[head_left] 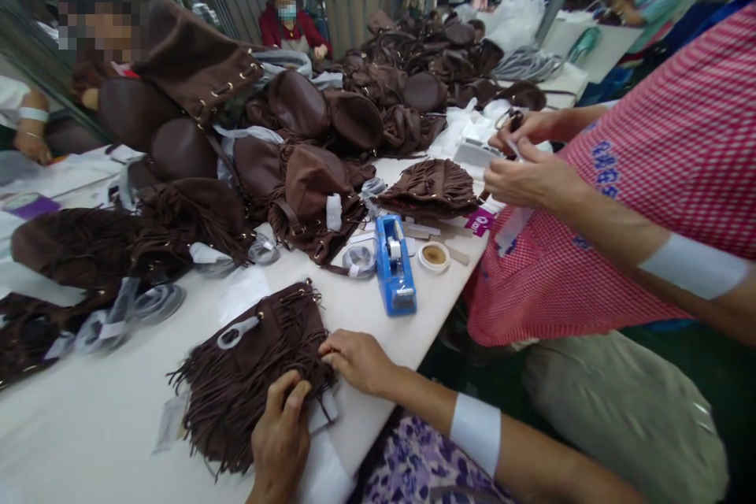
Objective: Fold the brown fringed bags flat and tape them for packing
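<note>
A dark brown fringed bag (248, 354) lies flat on the white table in front of me. A grey ring-shaped piece (238, 331) rests on its upper part. My left hand (280, 429) is at the bag's lower right, its fingers curled and pinching some of the fringe. At the right edge, my right hand (359, 361) grips the bag's fringe between thumb and fingers. White paper (322, 472) shows below the bag, and a small clear packet (171, 421) pokes out at its left.
A blue tape dispenser (395, 268) and a small round tub (434, 257) stand beyond my right hand. Brown bags (301, 106) are heaped across the back and left. At right, a co-worker in a red checked apron (661, 142) handles something small beside another fringed bag (434, 189).
</note>
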The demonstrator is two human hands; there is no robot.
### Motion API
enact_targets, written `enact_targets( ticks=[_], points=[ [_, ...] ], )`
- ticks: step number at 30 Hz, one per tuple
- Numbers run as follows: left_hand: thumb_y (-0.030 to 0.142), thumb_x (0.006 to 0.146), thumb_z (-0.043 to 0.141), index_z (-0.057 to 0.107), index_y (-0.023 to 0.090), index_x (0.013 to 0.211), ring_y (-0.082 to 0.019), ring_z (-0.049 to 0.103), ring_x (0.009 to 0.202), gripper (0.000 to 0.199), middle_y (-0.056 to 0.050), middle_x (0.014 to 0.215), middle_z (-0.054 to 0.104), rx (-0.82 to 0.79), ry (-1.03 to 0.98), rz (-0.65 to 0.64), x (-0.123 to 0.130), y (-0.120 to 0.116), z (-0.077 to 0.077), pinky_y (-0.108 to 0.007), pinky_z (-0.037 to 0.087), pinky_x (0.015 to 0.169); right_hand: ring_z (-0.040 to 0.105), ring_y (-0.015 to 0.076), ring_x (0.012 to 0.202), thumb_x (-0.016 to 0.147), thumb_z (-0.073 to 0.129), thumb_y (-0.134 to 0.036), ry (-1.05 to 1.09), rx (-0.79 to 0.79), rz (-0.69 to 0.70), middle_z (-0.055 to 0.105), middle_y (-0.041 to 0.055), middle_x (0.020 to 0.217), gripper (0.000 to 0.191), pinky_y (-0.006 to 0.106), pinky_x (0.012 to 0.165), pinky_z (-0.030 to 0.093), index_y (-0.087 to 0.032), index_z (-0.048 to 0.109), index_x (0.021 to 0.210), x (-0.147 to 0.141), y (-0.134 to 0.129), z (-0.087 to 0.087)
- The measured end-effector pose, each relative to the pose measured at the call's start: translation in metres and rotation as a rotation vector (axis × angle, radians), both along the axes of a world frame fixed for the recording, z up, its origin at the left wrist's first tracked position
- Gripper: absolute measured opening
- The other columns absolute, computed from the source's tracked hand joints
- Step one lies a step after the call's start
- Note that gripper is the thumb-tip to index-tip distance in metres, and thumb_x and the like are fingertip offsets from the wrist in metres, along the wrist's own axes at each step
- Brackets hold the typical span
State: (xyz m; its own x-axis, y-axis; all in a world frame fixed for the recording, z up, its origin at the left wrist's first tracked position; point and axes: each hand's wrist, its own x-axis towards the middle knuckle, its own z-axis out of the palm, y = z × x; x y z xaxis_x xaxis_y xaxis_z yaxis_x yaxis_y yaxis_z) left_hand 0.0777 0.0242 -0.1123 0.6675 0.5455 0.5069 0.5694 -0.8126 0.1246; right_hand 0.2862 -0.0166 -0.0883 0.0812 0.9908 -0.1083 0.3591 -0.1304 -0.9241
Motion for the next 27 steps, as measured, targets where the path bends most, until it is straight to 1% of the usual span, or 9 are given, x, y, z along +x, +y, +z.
enact_targets(
  ticks=[2, 4, 7, 9, 13, 18, 21, 24, 27],
  points=[
    [0.003, 0.085, 0.045, 0.057, 0.022, 0.105, -0.017, 0.065, 0.095, 0.03, -0.008, 0.112, 0.059, -0.01, -0.016, 0.003, 0.0, 0.0, 0.0, -0.022, 0.053, 0.068, 0.059, 0.0175, 0.103, 0.087, 0.058, -0.018, 0.07, -0.13, -0.05, 0.067, 0.002, 0.104, 0.016, 0.029, 0.094, 0.042, -0.022, 0.067, 0.1, -0.006, 0.0, -0.005],
    [0.002, 0.084, 0.044, 0.056, 0.022, 0.105, -0.017, 0.065, 0.096, 0.031, -0.008, 0.112, 0.059, -0.007, -0.039, -0.003, 0.0, -0.001, 0.0, -0.022, 0.054, 0.069, 0.063, 0.0158, 0.086, 0.089, 0.056, -0.018, 0.132, -0.249, -0.047, 0.067, 0.0017, 0.088, 0.015, 0.028, 0.082, 0.048, -0.02, 0.067, 0.098, -0.007, 0.004, -0.008],
    [0.0, 0.083, 0.043, 0.056, 0.022, 0.105, -0.017, 0.065, 0.095, 0.033, -0.008, 0.112, 0.058, 0.009, -0.05, -0.023, -0.001, 0.0, -0.001, -0.022, 0.054, 0.068, 0.054, 0.0089, 0.052, 0.092, 0.053, -0.023, 0.25, -0.395, 0.068, 0.058, -0.0038, 0.06, 0.015, 0.02, 0.056, 0.047, -0.016, 0.067, 0.09, 0.001, 0.013, -0.007],
    [0.001, 0.083, 0.043, 0.056, 0.022, 0.106, -0.017, 0.066, 0.096, 0.033, -0.009, 0.111, 0.058, 0.022, -0.036, -0.041, -0.002, 0.001, -0.003, -0.021, 0.054, 0.068, 0.048, 0.0061, 0.045, 0.09, 0.057, -0.024, 0.316, -0.465, 0.15, 0.054, -0.006, 0.055, 0.014, 0.017, 0.049, 0.043, -0.015, 0.065, 0.082, 0.009, 0.019, -0.004],
    [0.002, 0.084, 0.044, 0.056, 0.021, 0.108, -0.018, 0.066, 0.098, 0.032, -0.01, 0.112, 0.059, 0.041, -0.021, -0.075, -0.005, 0.002, -0.009, -0.022, 0.055, 0.071, 0.049, 0.005, 0.044, 0.082, 0.061, -0.011, 0.371, -0.559, 0.272, 0.054, -0.0067, 0.052, 0.012, 0.014, 0.046, 0.041, -0.013, 0.06, 0.071, 0.018, 0.032, 0.001],
    [0.003, 0.084, 0.046, 0.057, 0.021, 0.107, -0.018, 0.067, 0.098, 0.031, -0.01, 0.113, 0.061, 0.042, -0.037, -0.084, -0.01, 0.005, -0.019, -0.021, 0.055, 0.067, 0.047, 0.004, 0.041, 0.079, 0.057, -0.004, 0.347, -0.639, 0.27, 0.051, -0.0079, 0.047, 0.019, 0.012, 0.043, 0.04, -0.013, 0.057, 0.063, 0.012, 0.041, 0.001],
    [0.003, 0.083, 0.046, 0.059, 0.021, 0.107, -0.015, 0.069, 0.09, 0.032, -0.009, 0.113, 0.063, 0.062, -0.027, -0.083, -0.01, 0.005, -0.021, -0.018, 0.054, 0.063, 0.052, 0.0052, 0.041, 0.083, 0.056, -0.007, 0.355, -0.694, 0.296, 0.055, -0.007, 0.049, 0.018, 0.014, 0.046, 0.046, -0.014, 0.056, 0.066, 0.011, 0.036, 0.002],
    [0.004, 0.084, 0.043, 0.06, 0.023, 0.104, -0.016, 0.069, 0.091, 0.032, -0.007, 0.107, 0.065, 0.077, -0.075, -0.096, -0.006, 0.001, -0.013, -0.022, 0.057, 0.071, 0.055, 0.0057, 0.045, 0.089, 0.058, -0.022, 0.438, -0.679, 0.257, 0.06, -0.0052, 0.055, 0.017, 0.015, 0.048, 0.049, -0.015, 0.056, 0.073, 0.017, 0.029, 0.003],
    [0.006, 0.085, 0.043, 0.061, 0.021, 0.102, -0.017, 0.068, 0.096, 0.029, -0.008, 0.105, 0.066, 0.045, -0.114, -0.073, -0.002, 0.0, -0.011, -0.023, 0.058, 0.076, 0.052, 0.0039, 0.045, 0.08, 0.071, -0.027, 0.58, -0.723, 0.239, 0.057, -0.0062, 0.055, 0.02, 0.012, 0.045, 0.044, -0.014, 0.058, 0.072, 0.026, 0.034, -0.003]
  ],
)
